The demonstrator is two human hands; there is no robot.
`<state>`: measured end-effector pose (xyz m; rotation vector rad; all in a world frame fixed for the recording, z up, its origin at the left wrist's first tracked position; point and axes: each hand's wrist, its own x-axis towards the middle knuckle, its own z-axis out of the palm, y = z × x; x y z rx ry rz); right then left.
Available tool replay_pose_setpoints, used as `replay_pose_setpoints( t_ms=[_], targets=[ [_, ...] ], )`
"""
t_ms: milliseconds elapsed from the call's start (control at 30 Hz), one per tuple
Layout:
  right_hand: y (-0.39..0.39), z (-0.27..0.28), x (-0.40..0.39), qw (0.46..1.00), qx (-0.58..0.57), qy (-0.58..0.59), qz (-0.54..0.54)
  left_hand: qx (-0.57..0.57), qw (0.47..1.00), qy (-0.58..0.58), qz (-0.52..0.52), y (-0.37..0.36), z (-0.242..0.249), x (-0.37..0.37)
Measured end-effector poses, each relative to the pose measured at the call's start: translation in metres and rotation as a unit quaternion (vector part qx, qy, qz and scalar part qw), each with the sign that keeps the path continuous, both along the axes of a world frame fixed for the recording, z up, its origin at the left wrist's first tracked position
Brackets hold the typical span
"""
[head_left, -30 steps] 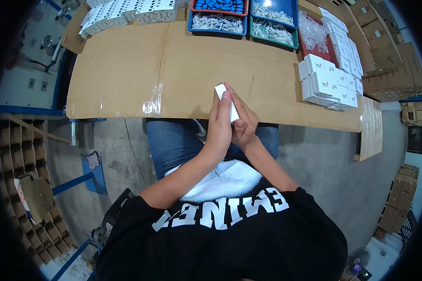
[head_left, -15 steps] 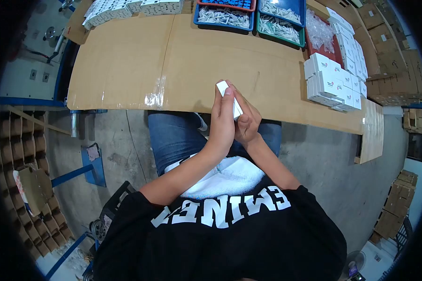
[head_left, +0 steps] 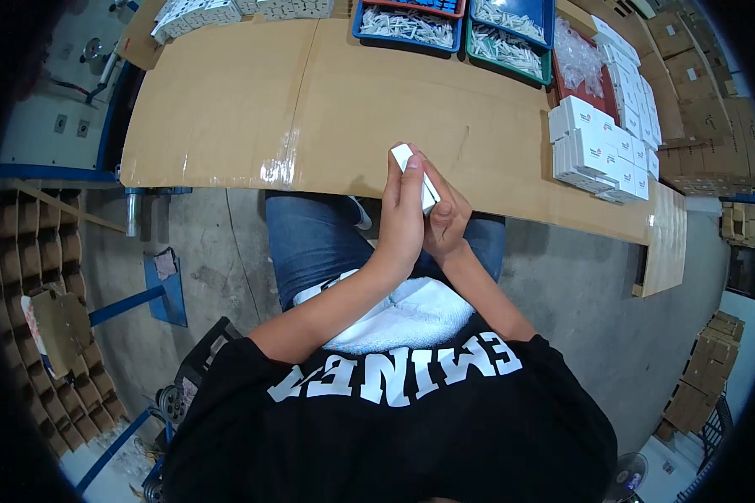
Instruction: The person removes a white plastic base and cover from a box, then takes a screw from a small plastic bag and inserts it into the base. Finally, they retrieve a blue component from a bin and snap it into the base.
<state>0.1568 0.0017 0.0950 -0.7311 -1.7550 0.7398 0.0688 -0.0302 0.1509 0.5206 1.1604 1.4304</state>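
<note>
Far L, approx 8 o'clock frm the slim white box (head_left: 429, 194), a brown compartment rack (head_left: 13, 289) is standing. Next, the cardboard-covered tabletop (head_left: 218, 117) is spanning abt 9 thru 12 to 3 o'clock. At 10–11 o'clock, rows of white cartons (head_left: 201, 12) are sitting along its far edge, partly out of frame. Person's L hand (head_left: 403, 208) is gripping the box's L side, fingers pressing on it, thumb lying along the 11 o'clock end. At 12 o'clock, a blue tray (head_left: 411, 46) is holding lots of small white pcs (head_left: 407, 28). Box itself, the clock centre, is being held betw both hands nr the tabletop's near edge, tilting on an 11-to-5 o'clock line. R hand (head_left: 451, 214) is cupping the box's R side, fingers grasping it too, thumb bending nr the 5 o'clock end. At 1 o'clock, a green tray (head_left: 548, 69) is holding more pcs like those; at 2, a red tray (head_left: 596, 102) is carrying clear plastic pkg (head_left: 579, 59). Just shy of 3 o'clock, stacked white boxes (head_left: 600, 155) are standing on the tabletop's R end. Far R, at 4, brown ctns (head_left: 705, 369) are standing in a pile.
</note>
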Motion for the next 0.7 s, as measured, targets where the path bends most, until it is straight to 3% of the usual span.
replay_pose_setpoints(
  t_ms=[533,633,700],
  targets=[
    [-0.003,-0.001,0.001,1.0,-0.023,0.022,-0.001,-0.001,1.0,-0.007,0.003,0.005,-0.016,-0.001],
    [0.001,0.002,0.001,0.998,-0.065,0.02,0.011,0.01,0.999,-0.034,-0.01,0.012,-0.028,-0.007],
    [0.004,0.006,0.002,0.977,-0.158,0.128,0.064,0.008,0.999,-0.053,-0.012,0.011,-0.025,-0.008]
  ],
)
